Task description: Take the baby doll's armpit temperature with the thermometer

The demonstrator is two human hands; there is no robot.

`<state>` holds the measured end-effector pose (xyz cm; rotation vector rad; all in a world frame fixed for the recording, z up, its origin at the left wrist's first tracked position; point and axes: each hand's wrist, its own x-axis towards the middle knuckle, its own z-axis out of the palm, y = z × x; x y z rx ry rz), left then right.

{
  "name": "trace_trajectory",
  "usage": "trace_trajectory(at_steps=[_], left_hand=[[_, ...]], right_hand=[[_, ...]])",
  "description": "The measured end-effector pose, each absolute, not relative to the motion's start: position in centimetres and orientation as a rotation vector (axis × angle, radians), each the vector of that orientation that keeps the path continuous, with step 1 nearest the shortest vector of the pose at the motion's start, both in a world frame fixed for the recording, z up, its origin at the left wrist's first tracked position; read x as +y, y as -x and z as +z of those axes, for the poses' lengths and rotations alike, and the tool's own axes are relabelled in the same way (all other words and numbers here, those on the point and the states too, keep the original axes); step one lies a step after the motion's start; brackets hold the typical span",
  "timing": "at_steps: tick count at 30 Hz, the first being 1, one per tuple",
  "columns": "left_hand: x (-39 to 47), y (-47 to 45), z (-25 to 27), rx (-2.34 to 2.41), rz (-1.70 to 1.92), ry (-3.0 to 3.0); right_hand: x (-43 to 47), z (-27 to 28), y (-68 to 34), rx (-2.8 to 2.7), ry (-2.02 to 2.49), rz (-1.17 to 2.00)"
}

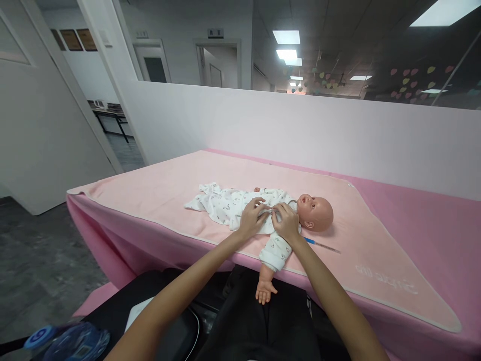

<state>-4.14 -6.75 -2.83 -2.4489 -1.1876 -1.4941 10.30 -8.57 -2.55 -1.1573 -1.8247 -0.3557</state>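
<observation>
A bald baby doll [321, 213] lies on its back, its head to the right, in a white patterned outfit [221, 203]. My left hand [253, 215] rests on the doll's chest with its fingers bent and pinching the cloth. Right against it, my right hand [285, 219] is closed on the outfit near the collar. The fingertips of both hands almost meet; the small piece of cloth between them is mostly hidden. One doll arm [265, 287] hangs over the table's front edge. A thin stick with a blue end [323, 245] lies beside the doll's head.
A pale pink blanket [376, 240] covers a pink-draped table [443, 215] against a white half wall [300, 130]. At lower left, a plastic bottle [77, 341] lies near a black seat [165, 326]. A white door [48, 115] stands at the left.
</observation>
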Motion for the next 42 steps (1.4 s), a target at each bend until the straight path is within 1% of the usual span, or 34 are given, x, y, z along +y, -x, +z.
trace_trajectory(at_steps=[26, 42], left_hand=[[-6.9, 3.86, -2.74, -1.214, -1.377, 2.372], [-6.72, 3.98, -2.87, -1.149, -1.412, 2.37]], right_hand=[[-8.34, -2.73, -10.22, -1.784, 1.177, -0.38], [-8.26, -2.67, -10.25, -1.796, 1.189, -0.382]])
